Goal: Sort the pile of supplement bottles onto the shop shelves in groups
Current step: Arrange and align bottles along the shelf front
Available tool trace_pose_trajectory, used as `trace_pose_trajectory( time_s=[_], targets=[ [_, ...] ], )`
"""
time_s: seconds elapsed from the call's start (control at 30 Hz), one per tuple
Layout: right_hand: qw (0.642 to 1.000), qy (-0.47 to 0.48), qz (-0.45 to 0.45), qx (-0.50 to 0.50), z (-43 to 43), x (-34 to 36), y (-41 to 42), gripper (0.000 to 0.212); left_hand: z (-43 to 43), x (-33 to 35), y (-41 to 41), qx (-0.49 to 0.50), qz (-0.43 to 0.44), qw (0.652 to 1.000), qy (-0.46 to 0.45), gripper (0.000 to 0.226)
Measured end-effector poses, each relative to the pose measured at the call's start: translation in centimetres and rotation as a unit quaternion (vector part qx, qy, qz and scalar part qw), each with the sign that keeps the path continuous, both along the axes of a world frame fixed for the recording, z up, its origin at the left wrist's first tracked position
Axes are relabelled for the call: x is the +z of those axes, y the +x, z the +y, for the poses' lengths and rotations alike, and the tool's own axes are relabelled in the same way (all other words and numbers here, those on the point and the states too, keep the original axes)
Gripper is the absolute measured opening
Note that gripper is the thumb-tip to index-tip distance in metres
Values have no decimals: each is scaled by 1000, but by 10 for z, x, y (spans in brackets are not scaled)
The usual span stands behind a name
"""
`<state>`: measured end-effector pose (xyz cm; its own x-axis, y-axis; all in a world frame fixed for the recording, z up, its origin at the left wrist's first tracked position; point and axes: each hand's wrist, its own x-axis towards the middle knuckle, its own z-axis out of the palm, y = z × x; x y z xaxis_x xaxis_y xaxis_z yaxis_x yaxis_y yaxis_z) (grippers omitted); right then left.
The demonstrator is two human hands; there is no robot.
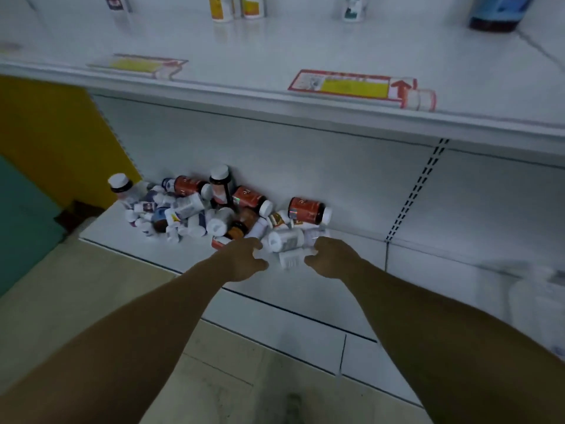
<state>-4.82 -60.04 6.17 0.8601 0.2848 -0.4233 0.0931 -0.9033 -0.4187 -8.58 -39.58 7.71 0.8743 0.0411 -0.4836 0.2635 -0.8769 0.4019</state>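
Two bare forearms (146, 338) reach toward the bottom shelf (305, 289). The left hand (244, 260) has loosely spread fingers and holds nothing. The right hand (333, 258) curls toward a white bottle (287, 240) between the hands; whether it grips cannot be told. That bottle lies on its side at the pile's near edge, long axis left to right, cap pointing left. Sorting looks barely begun: the pile (195, 206) is large, and few upright bottles (220, 7) stand on the upper shelf (305, 50).

Lower white shelf (195, 255) carrying jumbled pile of bottles (214, 209) at left rear, most lying sideways. Upper shelf (275, 47) holding few upright bottles (235, 7) at back, two paper labels (351, 84) lying near front edge.
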Motion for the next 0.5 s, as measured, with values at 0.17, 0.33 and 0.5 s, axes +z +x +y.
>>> trace_pose_trajectory(
  time_s=[0.17, 0.33, 0.5],
  targets=[
    [998, 22, 13, -58, 11, -21, 22, 29, 2, -29, 53, -54, -33, 998, -7, 53],
    [980, 86, 59, -171, 34, -62, 32, 26, 4, -70, 94, -96, -56, 993, -26, 53],
    [910, 210, 124, -334, 56, -100, 39, 42, 4, -125, 121, -127, -57, 987, -77, 61]
  ],
)
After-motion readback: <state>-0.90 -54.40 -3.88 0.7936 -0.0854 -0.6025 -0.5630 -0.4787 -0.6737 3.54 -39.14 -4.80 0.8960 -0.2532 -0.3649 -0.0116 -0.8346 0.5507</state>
